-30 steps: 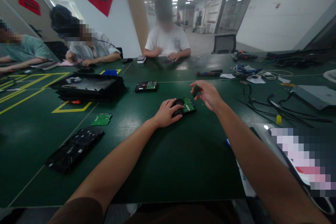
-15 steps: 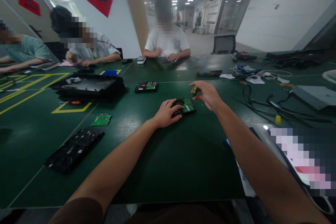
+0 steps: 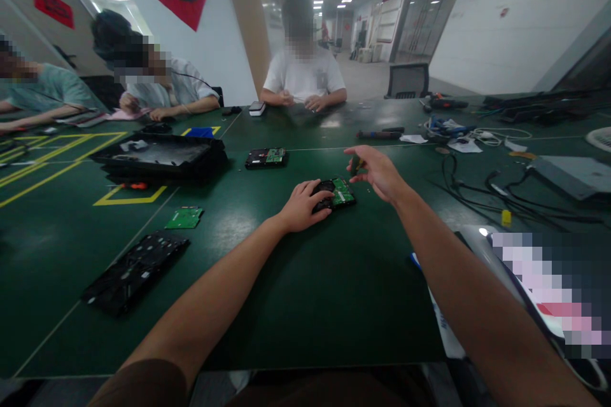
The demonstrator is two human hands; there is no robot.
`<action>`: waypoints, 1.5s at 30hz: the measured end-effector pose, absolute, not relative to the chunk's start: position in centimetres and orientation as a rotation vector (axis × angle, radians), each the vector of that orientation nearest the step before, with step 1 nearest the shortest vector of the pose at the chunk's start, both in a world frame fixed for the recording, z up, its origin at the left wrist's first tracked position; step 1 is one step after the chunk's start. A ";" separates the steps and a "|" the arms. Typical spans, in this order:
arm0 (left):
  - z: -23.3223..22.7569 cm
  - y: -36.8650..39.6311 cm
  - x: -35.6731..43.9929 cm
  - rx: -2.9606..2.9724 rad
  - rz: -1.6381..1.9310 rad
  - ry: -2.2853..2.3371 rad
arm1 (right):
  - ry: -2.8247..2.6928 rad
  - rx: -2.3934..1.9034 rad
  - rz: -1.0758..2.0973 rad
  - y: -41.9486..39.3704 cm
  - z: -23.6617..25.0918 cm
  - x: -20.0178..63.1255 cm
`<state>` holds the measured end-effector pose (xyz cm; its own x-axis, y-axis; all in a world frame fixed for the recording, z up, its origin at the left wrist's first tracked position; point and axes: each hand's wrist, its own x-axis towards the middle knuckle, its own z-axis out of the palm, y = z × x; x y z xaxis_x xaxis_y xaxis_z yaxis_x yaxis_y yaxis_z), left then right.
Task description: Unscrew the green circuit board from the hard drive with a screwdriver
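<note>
Both hands flank the hard drive (image 3: pixel 337 193): left hand (image 3: pixel 301 205) touching, right hand (image 3: pixel 377 172) beside.

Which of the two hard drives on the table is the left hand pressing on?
The near hard drive, under the left hand. The far hard drive lies untouched beside the black tray.

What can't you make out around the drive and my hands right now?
Head view only:
- Tool in right hand: fingers hide most of it, tip unseen.
- Hard drive: left hand covers its near-left part.
- Screws on its board: too small.
- Item at right: pixelated.
</note>
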<state>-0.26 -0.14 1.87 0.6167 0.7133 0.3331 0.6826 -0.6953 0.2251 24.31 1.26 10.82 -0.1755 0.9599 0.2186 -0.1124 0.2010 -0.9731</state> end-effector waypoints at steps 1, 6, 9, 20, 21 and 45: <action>1.9 -0.1 -0.3 2.753 0.617 1.191 | -1.383 -0.891 1.205 1.3 10.8 24.3; 1.9 -0.2 -0.3 2.743 0.611 1.192 | -1.360 -0.838 1.251 1.6 10.4 24.4; 1.9 -0.2 -0.3 2.745 0.614 1.188 | -1.308 -0.811 1.327 1.6 10.4 24.4; 1.9 -0.2 -0.3 2.736 0.632 1.183 | -1.337 -0.882 1.201 1.5 10.4 24.1; 1.9 -0.2 -0.3 2.737 0.633 1.181 | -1.324 -0.880 1.211 1.5 10.4 24.1; 2.0 -0.2 -0.3 2.733 0.623 1.189 | -1.257 -0.886 1.272 1.6 10.4 24.4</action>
<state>-0.25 -0.20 1.99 0.6121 0.7193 0.3286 0.6797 -0.6909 0.2463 24.44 1.61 10.39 -0.1335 0.9756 0.1745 -0.1861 0.1482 -0.9713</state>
